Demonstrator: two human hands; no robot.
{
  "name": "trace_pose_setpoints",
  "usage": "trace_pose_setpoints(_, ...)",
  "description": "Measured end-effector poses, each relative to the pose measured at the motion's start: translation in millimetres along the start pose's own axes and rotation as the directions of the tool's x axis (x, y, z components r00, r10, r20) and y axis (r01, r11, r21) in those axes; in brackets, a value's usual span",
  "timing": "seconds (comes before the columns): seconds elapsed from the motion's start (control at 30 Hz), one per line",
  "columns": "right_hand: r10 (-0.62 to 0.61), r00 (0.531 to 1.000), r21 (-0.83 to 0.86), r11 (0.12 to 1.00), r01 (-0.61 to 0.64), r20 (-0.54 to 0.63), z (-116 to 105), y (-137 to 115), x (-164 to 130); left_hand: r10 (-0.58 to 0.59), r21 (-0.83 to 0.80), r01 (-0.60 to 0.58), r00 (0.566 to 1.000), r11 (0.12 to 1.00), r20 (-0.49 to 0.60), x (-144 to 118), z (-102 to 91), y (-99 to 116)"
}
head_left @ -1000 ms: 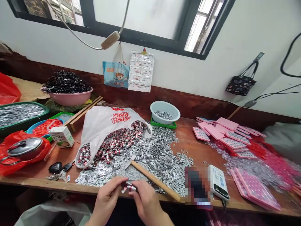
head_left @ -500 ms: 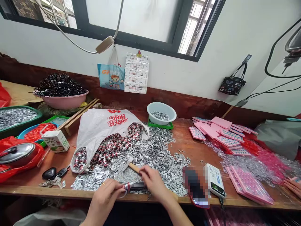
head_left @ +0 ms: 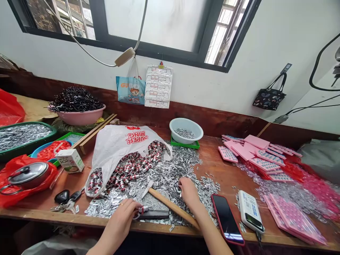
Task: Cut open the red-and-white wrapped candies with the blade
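Left hand (head_left: 122,220) is pinched shut on a small red-and-silver banded clip (head_left: 142,209), held against the dark metal block (head_left: 155,214) right at the wooden bench's front edge (head_left: 39,213). Right hand (head_left: 189,191) lies loosely open, fingers in the heap of small silver metal tabs (head_left: 180,170), gripping nothing I can see. The wooden-handled hammer (head_left: 170,203) lies between the hands, so a bumped handle could sweep tabs off the lip. Black phone (head_left: 227,224) crowds the right; open wood further back.

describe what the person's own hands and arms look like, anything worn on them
Both forearms are bare, with no sleeves, gloves or watch in view. The left hand appears to carry a thin ring on one finger, seen only as a small glint. The right hand shows no ring or band. Fingernails are too small to judge.
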State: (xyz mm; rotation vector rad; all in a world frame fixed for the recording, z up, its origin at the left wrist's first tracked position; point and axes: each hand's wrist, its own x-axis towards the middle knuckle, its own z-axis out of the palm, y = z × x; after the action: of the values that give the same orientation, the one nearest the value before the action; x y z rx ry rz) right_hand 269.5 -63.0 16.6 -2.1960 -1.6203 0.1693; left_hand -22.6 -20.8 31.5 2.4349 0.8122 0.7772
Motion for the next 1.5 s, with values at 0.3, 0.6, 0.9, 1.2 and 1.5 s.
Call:
trace_pose_setpoints(0.3,-0.058,0.997,0.23,0.971,0.069,-0.056,-12,-24,-26,-0.19,-0.06,0.185,0.978,0.981,-0.085,-5,11.5,-15)
trace_pose_setpoints(0.6,-0.451,0.892,0.41,0.806,0.428,-0.046,18,-114,-43,0.008,0.078,-0.003,0.998,0.997,-0.068,0,6.6,-5)
trace_pose_setpoints(0.9,-0.566,0.824,0.275,0.788,0.55,-0.026,29,-116,-41,-0.099,0.011,0.1,0.992,0.995,-0.083,-6,3.2,-4)
trace_pose_setpoints(1.2,-0.386,0.923,0.625,0.716,0.31,-0.016,11,-110,-50,-0.226,-0.232,0.203,0.971,0.951,-0.077,-5,-2.4,12)
trace_pose_setpoints(1.5,-0.276,0.961,0.796,0.582,0.165,0.003,-6,-106,-66,-0.195,-0.151,0.192,0.981,0.97,-0.001,5,-14.4,40)
